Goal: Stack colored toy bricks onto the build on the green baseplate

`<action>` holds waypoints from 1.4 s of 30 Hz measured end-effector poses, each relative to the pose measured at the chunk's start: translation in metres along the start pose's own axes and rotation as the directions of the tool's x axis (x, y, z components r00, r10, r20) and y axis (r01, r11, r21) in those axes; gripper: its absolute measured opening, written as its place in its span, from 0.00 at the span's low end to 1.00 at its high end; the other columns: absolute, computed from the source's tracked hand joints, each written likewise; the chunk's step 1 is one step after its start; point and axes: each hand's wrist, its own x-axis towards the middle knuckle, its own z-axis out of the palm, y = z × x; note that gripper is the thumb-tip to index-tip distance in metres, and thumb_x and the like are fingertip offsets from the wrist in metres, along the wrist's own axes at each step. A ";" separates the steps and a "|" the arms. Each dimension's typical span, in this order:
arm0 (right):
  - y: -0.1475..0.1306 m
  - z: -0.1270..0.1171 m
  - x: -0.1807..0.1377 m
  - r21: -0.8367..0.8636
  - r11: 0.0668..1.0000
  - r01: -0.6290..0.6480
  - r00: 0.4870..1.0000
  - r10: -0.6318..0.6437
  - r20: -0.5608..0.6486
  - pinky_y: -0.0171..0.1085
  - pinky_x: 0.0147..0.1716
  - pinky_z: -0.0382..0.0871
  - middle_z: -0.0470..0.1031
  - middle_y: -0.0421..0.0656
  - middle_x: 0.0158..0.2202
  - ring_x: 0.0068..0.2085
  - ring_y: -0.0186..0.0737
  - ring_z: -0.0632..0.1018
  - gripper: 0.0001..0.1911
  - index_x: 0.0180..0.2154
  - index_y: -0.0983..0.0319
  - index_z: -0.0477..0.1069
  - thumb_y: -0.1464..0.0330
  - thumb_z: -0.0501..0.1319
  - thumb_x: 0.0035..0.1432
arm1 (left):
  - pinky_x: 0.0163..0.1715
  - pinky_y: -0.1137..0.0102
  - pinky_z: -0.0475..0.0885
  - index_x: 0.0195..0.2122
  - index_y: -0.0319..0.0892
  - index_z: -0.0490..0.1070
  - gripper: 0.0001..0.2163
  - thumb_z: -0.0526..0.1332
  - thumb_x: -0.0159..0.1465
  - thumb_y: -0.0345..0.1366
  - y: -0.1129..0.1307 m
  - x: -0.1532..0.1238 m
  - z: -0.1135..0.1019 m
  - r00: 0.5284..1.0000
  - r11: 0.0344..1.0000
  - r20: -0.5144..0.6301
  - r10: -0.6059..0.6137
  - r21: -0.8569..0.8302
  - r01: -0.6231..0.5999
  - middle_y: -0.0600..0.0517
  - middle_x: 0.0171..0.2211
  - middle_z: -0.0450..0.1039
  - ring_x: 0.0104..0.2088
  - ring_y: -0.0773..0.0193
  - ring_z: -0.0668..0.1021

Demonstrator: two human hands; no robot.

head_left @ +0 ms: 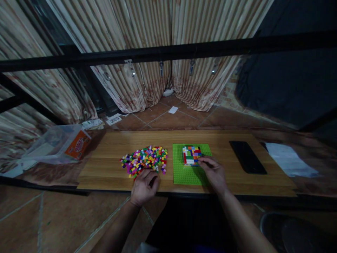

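Note:
A flat block of many-coloured toy bricks [191,155] stands on a green studded baseplate [181,177]. My right hand [214,173] is at the block's right edge, thumb and forefinger pinched together; anything between them is too small to make out. To the left lies a loose heap of small toy bricks [147,158] in many colours. My left hand [144,187] rests at the heap's near edge with its fingers curled in. Its fingertips are partly hidden, so what they hold, if anything, does not show.
Both hands work over a low wooden table [105,151]. A black phone-like slab [248,157] lies at its right. A clear plastic box [56,140] with an orange label is beyond the left end, and a white sheet [291,160] beyond the right. A dark rail [168,52] crosses behind.

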 end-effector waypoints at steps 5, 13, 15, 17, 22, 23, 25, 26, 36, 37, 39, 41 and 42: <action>-0.002 -0.008 -0.003 -0.085 0.995 0.059 0.998 -0.059 0.002 0.49 0.49 0.67 0.77 0.46 0.41 0.45 0.45 0.75 0.14 0.34 0.59 0.79 0.56 0.66 0.50 | 0.40 0.67 0.74 0.36 0.44 0.73 0.05 0.58 0.63 0.32 0.002 0.000 -0.001 1.000 1.000 0.022 -0.012 -0.009 0.012 0.50 0.36 0.75 0.39 0.62 0.76; -0.034 0.039 -0.060 -0.267 0.916 0.301 0.952 -0.270 0.146 0.44 0.48 0.68 0.76 0.46 0.42 0.46 0.43 0.75 0.12 0.39 0.58 0.77 0.62 0.57 0.61 | 0.42 0.66 0.75 0.35 0.43 0.73 0.05 0.58 0.62 0.32 0.004 -0.001 0.001 0.999 1.000 -0.037 0.007 0.000 -0.007 0.49 0.37 0.75 0.39 0.62 0.77; -0.038 0.057 -0.064 -0.301 0.894 0.333 0.931 -0.262 0.253 0.43 0.47 0.68 0.76 0.46 0.41 0.45 0.43 0.75 0.12 0.40 0.59 0.76 0.65 0.55 0.63 | 0.42 0.66 0.75 0.35 0.43 0.73 0.05 0.58 0.62 0.32 0.004 -0.002 0.002 0.999 1.000 -0.042 0.011 0.006 -0.011 0.49 0.37 0.75 0.39 0.62 0.77; -0.040 0.073 -0.060 -0.380 0.852 0.361 0.917 -0.250 0.311 0.43 0.47 0.68 0.76 0.47 0.40 0.44 0.44 0.74 0.13 0.41 0.60 0.76 0.67 0.54 0.62 | 0.42 0.66 0.75 0.35 0.43 0.73 0.05 0.58 0.63 0.32 0.004 -0.002 0.002 0.999 1.000 -0.043 0.017 0.011 -0.016 0.49 0.37 0.75 0.38 0.62 0.77; -0.046 0.101 -0.043 -0.546 0.727 0.416 0.887 -0.190 0.422 0.41 0.48 0.67 0.75 0.48 0.41 0.44 0.45 0.74 0.15 0.43 0.62 0.76 0.74 0.53 0.61 | 0.42 0.65 0.74 0.36 0.42 0.73 0.05 0.58 0.63 0.32 0.004 -0.002 0.002 0.999 0.999 -0.019 0.036 0.014 -0.035 0.48 0.38 0.75 0.38 0.62 0.76; -0.047 0.104 -0.041 -0.555 0.716 0.424 0.879 -0.176 0.443 0.40 0.48 0.66 0.75 0.48 0.41 0.45 0.44 0.74 0.15 0.43 0.62 0.76 0.74 0.53 0.60 | 0.42 0.65 0.74 0.37 0.42 0.73 0.05 0.57 0.63 0.32 0.003 -0.002 0.002 0.999 0.999 -0.013 0.041 0.012 -0.041 0.48 0.38 0.75 0.39 0.62 0.76; -0.050 0.109 -0.038 -0.558 0.711 0.428 0.870 -0.157 0.467 0.40 0.49 0.66 0.75 0.48 0.42 0.45 0.44 0.73 0.14 0.43 0.62 0.76 0.74 0.54 0.60 | 0.43 0.65 0.74 0.37 0.42 0.72 0.05 0.57 0.63 0.32 0.004 -0.002 0.001 0.999 0.999 -0.002 0.047 0.008 -0.047 0.48 0.38 0.75 0.39 0.62 0.76; -0.051 0.111 -0.037 -0.556 0.714 0.427 0.868 -0.152 0.472 0.40 0.49 0.66 0.75 0.48 0.42 0.46 0.44 0.73 0.14 0.44 0.62 0.76 0.73 0.55 0.60 | 0.43 0.65 0.74 0.37 0.42 0.72 0.05 0.57 0.63 0.32 0.004 -0.002 0.000 0.999 0.999 0.004 0.047 0.007 -0.047 0.48 0.38 0.75 0.39 0.61 0.76; -0.044 0.110 -0.033 -0.406 0.817 0.410 0.850 -0.181 0.494 0.41 0.44 0.68 0.75 0.45 0.40 0.42 0.43 0.75 0.11 0.38 0.58 0.76 0.69 0.55 0.60 | 0.41 0.64 0.73 0.36 0.43 0.71 0.05 0.55 0.64 0.33 0.005 -0.002 -0.001 0.999 1.000 0.039 0.023 -0.005 -0.022 0.47 0.36 0.73 0.38 0.61 0.75; -0.043 0.111 -0.030 -0.388 0.826 0.408 0.857 -0.201 0.474 0.41 0.44 0.69 0.75 0.45 0.40 0.42 0.43 0.75 0.12 0.38 0.59 0.76 0.70 0.54 0.60 | 0.41 0.64 0.73 0.36 0.43 0.71 0.05 0.55 0.64 0.33 0.005 -0.002 -0.001 0.999 1.000 0.042 0.023 -0.004 -0.023 0.47 0.36 0.73 0.38 0.61 0.75; -0.044 0.116 -0.022 -0.386 0.826 0.410 0.876 -0.238 0.420 0.41 0.44 0.68 0.75 0.46 0.39 0.41 0.43 0.75 0.15 0.40 0.60 0.76 0.71 0.51 0.61 | 0.41 0.65 0.73 0.35 0.43 0.71 0.05 0.55 0.64 0.33 0.005 -0.002 -0.002 0.999 1.000 0.046 0.024 -0.006 -0.023 0.47 0.36 0.73 0.38 0.61 0.75; -0.044 0.123 -0.009 -0.431 0.798 0.420 0.886 -0.259 0.384 0.42 0.44 0.68 0.75 0.47 0.39 0.41 0.44 0.75 0.17 0.43 0.60 0.76 0.73 0.49 0.60 | 0.41 0.65 0.73 0.35 0.43 0.70 0.05 0.55 0.65 0.33 0.006 -0.002 -0.002 0.999 1.000 0.048 0.021 -0.012 -0.020 0.47 0.36 0.73 0.37 0.61 0.75; -0.043 0.128 -0.002 -0.463 0.775 0.430 0.885 -0.261 0.386 0.42 0.44 0.67 0.75 0.48 0.39 0.41 0.45 0.74 0.19 0.44 0.60 0.76 0.74 0.49 0.59 | 0.41 0.65 0.72 0.35 0.43 0.70 0.05 0.55 0.65 0.33 0.006 -0.002 -0.002 0.999 1.000 0.049 0.020 -0.014 -0.019 0.47 0.35 0.73 0.37 0.61 0.75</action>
